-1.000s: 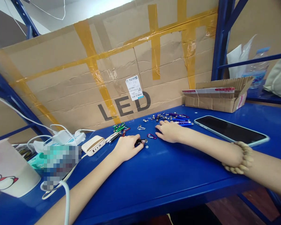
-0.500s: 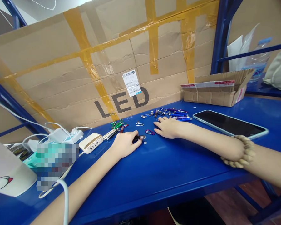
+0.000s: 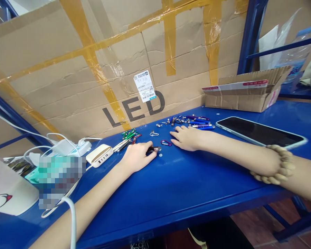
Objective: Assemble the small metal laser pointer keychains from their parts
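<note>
A: Hands first. How many, doing what?

B: Two. Left hand [image 3: 137, 157] grips one black tube [image 3: 156, 149], silver end poking out past the fingers, low over the blue table [image 3: 186, 193]. Right hand [image 3: 186, 138] palm down, fingers loosely spread — can't tell if anything lies beneath.

A: Counts?

B: Two loose carabiners: one purple carabiner [image 3: 166, 143] between the hands, one silver carabiner [image 3: 154, 134] behind it. One white disc [image 3: 160, 155] beside the tube's tip. Green heap [image 3: 130, 134] and blue heap [image 3: 200, 123] too tangled to count.

A: Surroundings?

B: One phone [image 3: 259, 130] right, one open cardboard tray [image 3: 235, 98] behind it. One power bank [image 3: 100, 155] and one cup [image 3: 12, 190] left. At back, one carton [image 3: 186, 86] lettered LED.

A: Obstructions?

B: Left hand covers most of the tube. White cable [image 3: 73, 221] crosses left forearm; right forearm, with beaded bracelet [image 3: 274, 166], overlaps the phone's near edge.
</note>
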Demonstrator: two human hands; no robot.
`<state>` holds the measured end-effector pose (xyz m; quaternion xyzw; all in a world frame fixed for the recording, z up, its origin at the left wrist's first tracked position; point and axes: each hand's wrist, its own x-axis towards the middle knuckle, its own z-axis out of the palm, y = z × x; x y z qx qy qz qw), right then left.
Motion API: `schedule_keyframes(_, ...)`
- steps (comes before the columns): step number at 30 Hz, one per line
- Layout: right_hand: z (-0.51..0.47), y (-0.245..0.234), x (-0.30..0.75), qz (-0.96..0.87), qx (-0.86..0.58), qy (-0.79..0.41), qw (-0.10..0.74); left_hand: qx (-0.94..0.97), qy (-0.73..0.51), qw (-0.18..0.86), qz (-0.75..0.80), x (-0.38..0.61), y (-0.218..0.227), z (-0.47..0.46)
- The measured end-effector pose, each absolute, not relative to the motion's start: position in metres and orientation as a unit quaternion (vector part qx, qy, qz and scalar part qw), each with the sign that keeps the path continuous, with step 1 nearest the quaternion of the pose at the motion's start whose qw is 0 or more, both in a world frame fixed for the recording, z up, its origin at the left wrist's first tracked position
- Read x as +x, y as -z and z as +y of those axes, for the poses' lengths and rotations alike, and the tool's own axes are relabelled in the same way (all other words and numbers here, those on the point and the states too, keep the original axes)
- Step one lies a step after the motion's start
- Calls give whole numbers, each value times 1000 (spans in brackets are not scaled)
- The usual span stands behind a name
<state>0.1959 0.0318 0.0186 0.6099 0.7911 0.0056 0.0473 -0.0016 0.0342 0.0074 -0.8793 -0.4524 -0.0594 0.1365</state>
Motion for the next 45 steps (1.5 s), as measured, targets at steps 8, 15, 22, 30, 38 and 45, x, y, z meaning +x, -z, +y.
schedule_keyframes(8,33,-19,195,791,609,-3,56,-880,59,145,-448,-2,-7,34)
schedule_keyframes(15,34,-18,196,790,610,-4,54,-882,60,142,-445,-3,-7,34)
schedule_keyframes(22,36,-17,197,794,606,-3,51,-883,60,136,-446,-2,-7,34)
schedule_keyframes(30,35,-17,197,791,610,2,52,-882,61,141,-446,-3,-7,34)
schedule_keyframes(38,33,-19,196,789,611,-3,58,-882,63,141,-444,-3,-7,34)
schedule_keyframes(45,32,-20,195,790,609,-4,62,-884,63,140,-441,-3,-7,34)
